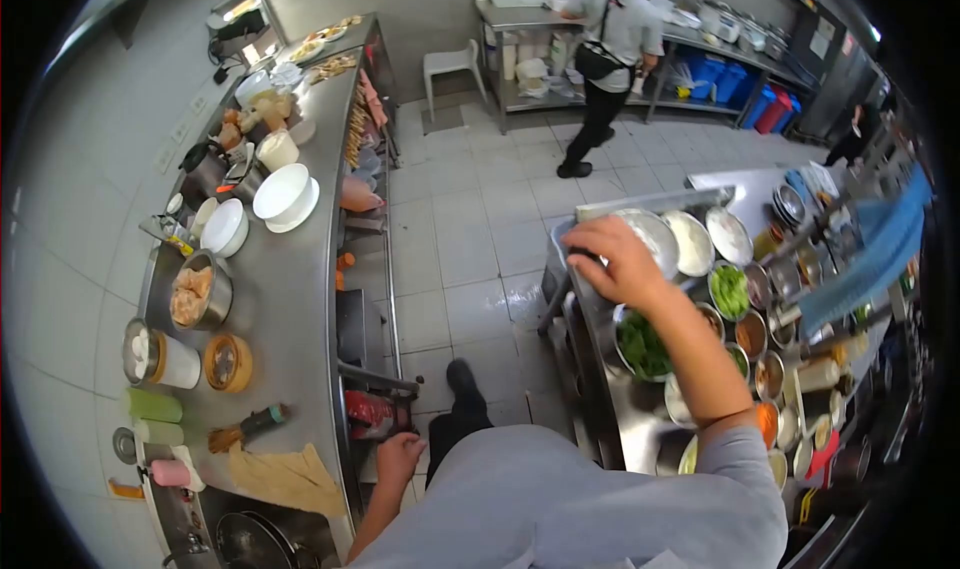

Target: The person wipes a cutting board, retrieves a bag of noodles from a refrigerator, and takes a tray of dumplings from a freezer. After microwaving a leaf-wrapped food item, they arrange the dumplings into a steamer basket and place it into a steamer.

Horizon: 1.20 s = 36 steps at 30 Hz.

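The person's right hand (615,259) reaches out over the stainless-steel prep counter (625,424) on the right, palm down, with its fingers curled over the near rim of a shallow round steel pan with pale contents (655,234). Whether the fingers actually grip the rim or only rest on it cannot be told. Just beside the forearm, nearer to the person, stands a steel bowl of dark green leaves (643,347), and a little to the right of it sits a smaller steel bowl of light-green chopped vegetable (730,291), among rows of small metal pots of garnish. The left hand (400,457) hangs low at the edge of the long curved steel worktop (290,299) on the left, close to some red packets (368,409) on the shelf under it; its fingers look loosely bent, and whether they hold anything cannot be told. On that worktop stand stacked white ceramic bowls (283,194), a steel bowl of pale fried pieces (195,294) and a small round bamboo steamer (228,361). Between the two counters a black shoe (462,379) rests on the grey tiled floor (470,219). At the far end, a co-worker in a grey shirt and dark apron (610,39) stands at a steel table, back turned, near a white plastic stool (450,64).
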Each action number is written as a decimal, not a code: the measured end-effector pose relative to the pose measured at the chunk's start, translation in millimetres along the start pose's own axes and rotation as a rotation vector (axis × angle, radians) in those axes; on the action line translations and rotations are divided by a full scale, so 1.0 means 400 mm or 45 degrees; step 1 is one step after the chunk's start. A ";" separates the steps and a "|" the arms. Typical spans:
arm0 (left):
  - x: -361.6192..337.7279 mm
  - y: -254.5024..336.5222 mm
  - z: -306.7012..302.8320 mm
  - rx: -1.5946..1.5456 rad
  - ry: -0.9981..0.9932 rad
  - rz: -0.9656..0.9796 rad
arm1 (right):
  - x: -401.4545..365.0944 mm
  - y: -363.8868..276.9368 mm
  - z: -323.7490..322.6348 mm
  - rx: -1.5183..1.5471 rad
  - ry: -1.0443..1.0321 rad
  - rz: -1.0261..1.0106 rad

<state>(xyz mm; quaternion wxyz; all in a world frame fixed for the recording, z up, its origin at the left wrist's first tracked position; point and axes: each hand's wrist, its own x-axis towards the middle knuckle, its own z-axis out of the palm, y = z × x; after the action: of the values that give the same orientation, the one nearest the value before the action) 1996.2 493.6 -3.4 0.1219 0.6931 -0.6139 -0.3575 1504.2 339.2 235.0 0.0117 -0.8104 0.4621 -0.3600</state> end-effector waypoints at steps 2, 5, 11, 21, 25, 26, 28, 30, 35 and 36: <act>0.105 -0.057 0.031 0.138 -0.031 -0.051 | 0.106 0.148 0.039 -0.196 -0.190 0.051; 0.302 -0.062 -0.030 0.374 -0.097 0.148 | 0.158 0.448 0.115 -0.486 -0.356 0.270; 0.823 0.083 -0.209 0.434 -0.763 0.111 | 0.109 0.793 0.165 -0.677 -0.249 1.392; 1.572 0.585 -0.171 0.295 -0.799 0.528 | 0.154 0.803 0.120 -0.570 0.090 1.713; 1.759 0.821 -0.014 0.453 -0.951 0.628 | 0.128 0.823 0.096 -0.591 0.181 1.691; 1.814 0.880 0.008 0.622 -0.970 0.613 | 0.133 0.833 0.094 -0.607 0.161 1.599; 1.976 0.920 0.081 0.711 -1.107 0.730 | 0.148 0.844 0.074 -0.603 0.151 1.674; 2.106 0.976 0.143 0.770 -1.218 0.820 | 0.153 0.855 0.067 -0.591 0.118 1.709; 2.465 1.086 0.269 0.900 -0.967 0.711 | 0.178 0.943 0.020 -0.626 -0.045 1.797; 2.509 1.107 0.286 0.898 -0.988 0.725 | 0.171 0.990 0.019 -0.641 -0.098 1.800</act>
<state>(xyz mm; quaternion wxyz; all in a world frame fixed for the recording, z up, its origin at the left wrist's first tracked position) 1574.7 -513.1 -163.1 -0.2579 0.3186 -0.8570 -0.3124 1237.1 58.3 129.2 0.0705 -0.3108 0.9401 -0.1214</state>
